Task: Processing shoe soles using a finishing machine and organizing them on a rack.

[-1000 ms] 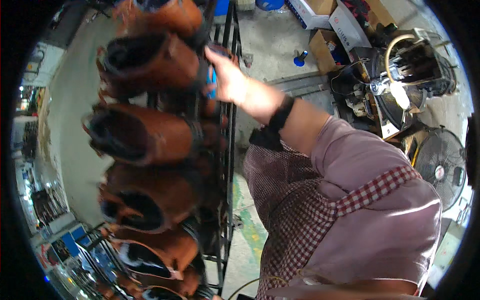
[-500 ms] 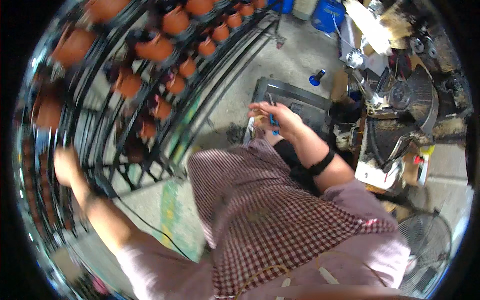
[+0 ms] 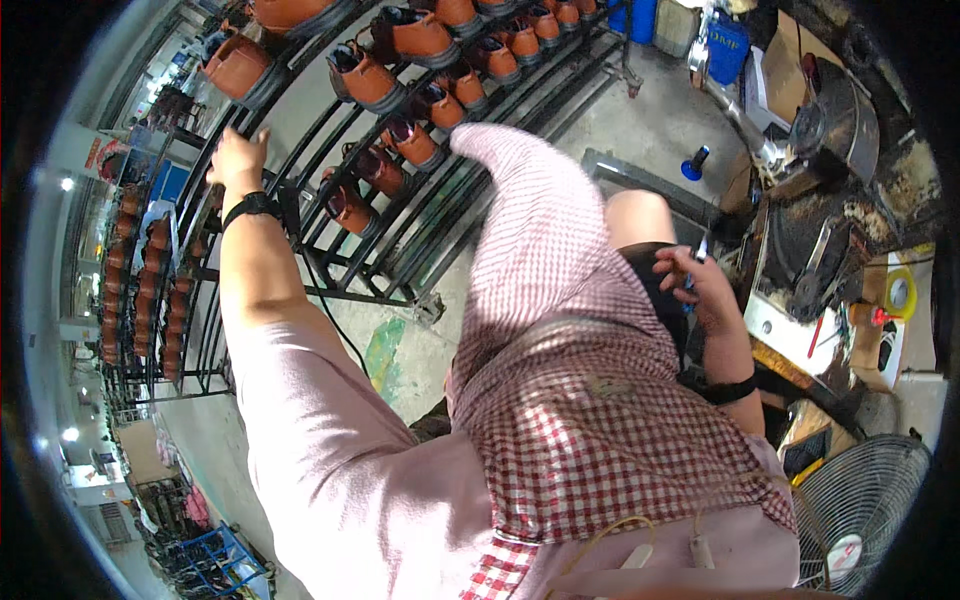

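My left hand reaches out to the black metal rack, with fingers spread and nothing in them. A brown leather shoe with a dark sole sits on the rack just beyond it. Whether the fingertips touch a rail I cannot tell. My right hand is drawn back beside my thigh, fingers curled around a small, slim tool. Only its pale pointed end shows clearly; the rest is hidden in the hand. More brown shoes stand in rows along the sloping rack tiers.
To the right is a cluttered workbench with a dark, grimy machine and a yellow tape roll. A wire-caged fan stands at the lower right. A blue-based object and blue drums stand on the floor. Another loaded rack is at left.
My body and view have turned, and one knee has lifted forward. The left hand has moved up along the rack with its fingers spread. The right hand has drawn back toward the bench, keeping the tool.
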Motion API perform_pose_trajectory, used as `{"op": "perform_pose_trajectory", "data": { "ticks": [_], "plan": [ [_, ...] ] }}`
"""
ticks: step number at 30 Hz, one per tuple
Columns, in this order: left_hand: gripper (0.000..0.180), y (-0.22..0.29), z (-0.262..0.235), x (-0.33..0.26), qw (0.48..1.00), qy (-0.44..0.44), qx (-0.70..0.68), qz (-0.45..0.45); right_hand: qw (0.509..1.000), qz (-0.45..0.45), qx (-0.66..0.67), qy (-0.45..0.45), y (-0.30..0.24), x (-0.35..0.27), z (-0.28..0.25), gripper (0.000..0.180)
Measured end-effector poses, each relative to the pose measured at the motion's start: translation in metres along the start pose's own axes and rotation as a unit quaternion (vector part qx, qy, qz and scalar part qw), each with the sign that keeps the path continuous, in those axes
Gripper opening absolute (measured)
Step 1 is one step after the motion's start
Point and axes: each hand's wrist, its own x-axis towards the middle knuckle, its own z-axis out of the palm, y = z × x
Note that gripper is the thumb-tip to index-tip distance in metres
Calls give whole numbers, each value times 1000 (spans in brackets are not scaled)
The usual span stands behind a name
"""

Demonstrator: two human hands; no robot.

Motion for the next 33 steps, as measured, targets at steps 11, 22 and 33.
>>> {"op": "perform_pose_trajectory", "data": {
  "ticks": [11,22,33],
  "plan": [
    [55,-13,205,-145,957,-190,-160,152,993,-41,-64,93,35,-25,-58,36],
    [36,15,248,-156,958,-200,-18,206,985,-119,-124,8,-6,52,-24,33],
    [35,275,-19,-249,573,-108,-509,634,942,-196,-267,46,-84,145,77,39]
  ]
}}
